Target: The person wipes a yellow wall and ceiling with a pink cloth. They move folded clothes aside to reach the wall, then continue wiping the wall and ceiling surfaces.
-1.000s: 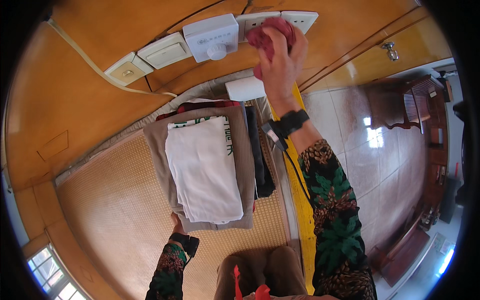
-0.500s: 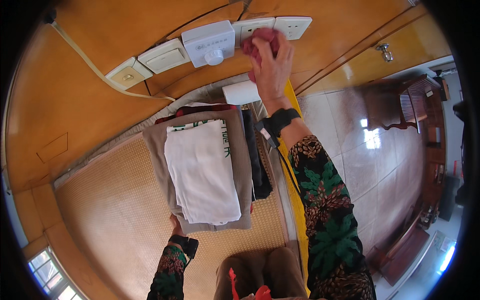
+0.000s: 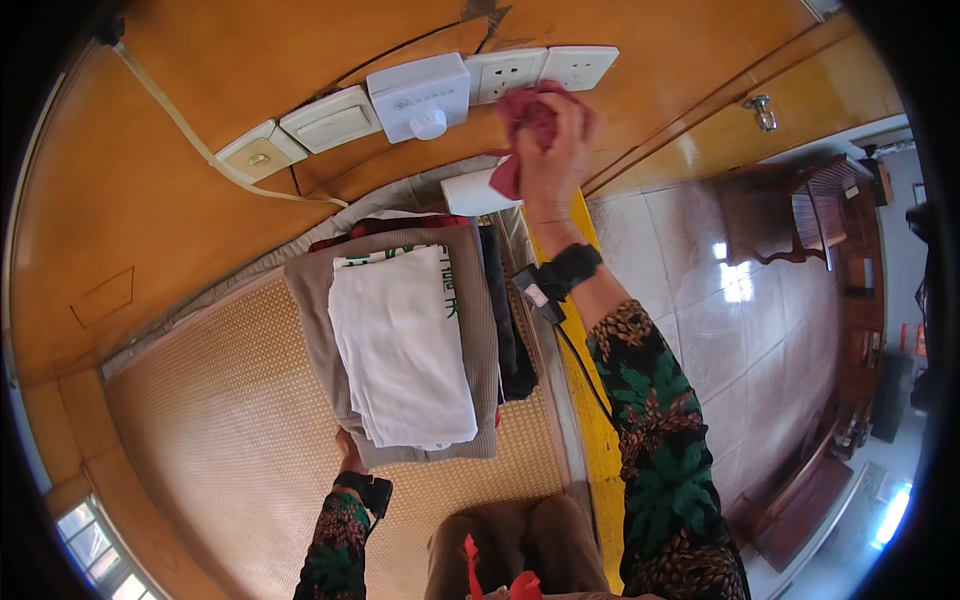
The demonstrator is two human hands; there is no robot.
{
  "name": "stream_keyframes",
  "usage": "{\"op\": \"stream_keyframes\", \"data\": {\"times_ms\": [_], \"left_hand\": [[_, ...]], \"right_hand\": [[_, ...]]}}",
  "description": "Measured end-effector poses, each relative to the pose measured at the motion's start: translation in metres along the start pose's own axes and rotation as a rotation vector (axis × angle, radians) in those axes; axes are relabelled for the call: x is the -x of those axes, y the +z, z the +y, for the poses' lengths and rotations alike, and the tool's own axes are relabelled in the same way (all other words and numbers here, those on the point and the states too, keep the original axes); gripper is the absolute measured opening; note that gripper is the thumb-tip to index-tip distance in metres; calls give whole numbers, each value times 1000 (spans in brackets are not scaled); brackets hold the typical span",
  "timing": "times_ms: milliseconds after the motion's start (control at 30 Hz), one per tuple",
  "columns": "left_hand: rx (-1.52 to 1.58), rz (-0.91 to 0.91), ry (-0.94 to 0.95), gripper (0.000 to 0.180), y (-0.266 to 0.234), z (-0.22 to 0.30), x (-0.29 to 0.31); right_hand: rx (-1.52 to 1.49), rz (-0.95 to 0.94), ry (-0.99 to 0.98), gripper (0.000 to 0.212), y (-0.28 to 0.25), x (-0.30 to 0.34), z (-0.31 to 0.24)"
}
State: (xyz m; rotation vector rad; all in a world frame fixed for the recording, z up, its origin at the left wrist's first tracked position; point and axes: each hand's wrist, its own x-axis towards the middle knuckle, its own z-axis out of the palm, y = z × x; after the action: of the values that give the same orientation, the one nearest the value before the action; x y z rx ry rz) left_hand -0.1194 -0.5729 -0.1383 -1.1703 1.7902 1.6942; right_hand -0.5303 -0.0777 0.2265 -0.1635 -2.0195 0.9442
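A crumpled dark red cloth [image 3: 524, 112] is bunched in my right hand [image 3: 556, 170], whose fingers wrap round it. That hand is just below the white wall sockets [image 3: 507, 76], by the wooden wall. In front of me lies a stack of folded clothes: a white shirt [image 3: 402, 345] with green lettering on top, a brown ribbed garment [image 3: 482, 330] under it, and dark and red checked pieces lower down. At the stack's near left edge is my left hand [image 3: 350, 452]; its fingers are mostly hidden beneath or behind the clothes.
A woven mat [image 3: 220, 390] covers the bed, edged by a yellow board [image 3: 601, 440] on the right. Along the wall run a white dial box [image 3: 418, 95], a switch [image 3: 332, 117] and a cable [image 3: 180, 115]. A white box-like object [image 3: 472, 193] lies behind the stack. Beyond is tiled floor [image 3: 740, 340] with wooden furniture.
My right hand has drawn back from the sockets with the red cloth, downward and slightly right, uncovering more of the sockets. The left hand and the clothes stay nearly where they were.
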Motion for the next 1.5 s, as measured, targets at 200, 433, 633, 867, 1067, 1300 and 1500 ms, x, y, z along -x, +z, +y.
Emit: {"op": "stream_keyframes", "data": {"times_ms": [200,433,633,867,1067,1300,1500], "left_hand": [[-82,62,12,50,2,3,4],[-145,51,91,42,12,-1,-13],[-409,50,90,41,19,10,-5],[-577,199,137,32,25,13,-5],[-1128,274,301,28,46,44,21],[-1238,269,144,28,63,83,48],[-1564,286,204,28,75,86,51]], "right_hand": [[28,285,-11,42,-8,-49,3],[93,-3,-139,41,-11,-39,-23],[143,-93,-112,40,7,-34,-37],[95,-93,-173,41,5,-28,-44],[-53,-84,-187,40,-5,-32,-80],[450,-401,-518,46,3,-39,-109],[425,-344,-468,45,-2,-39,-134]]}}
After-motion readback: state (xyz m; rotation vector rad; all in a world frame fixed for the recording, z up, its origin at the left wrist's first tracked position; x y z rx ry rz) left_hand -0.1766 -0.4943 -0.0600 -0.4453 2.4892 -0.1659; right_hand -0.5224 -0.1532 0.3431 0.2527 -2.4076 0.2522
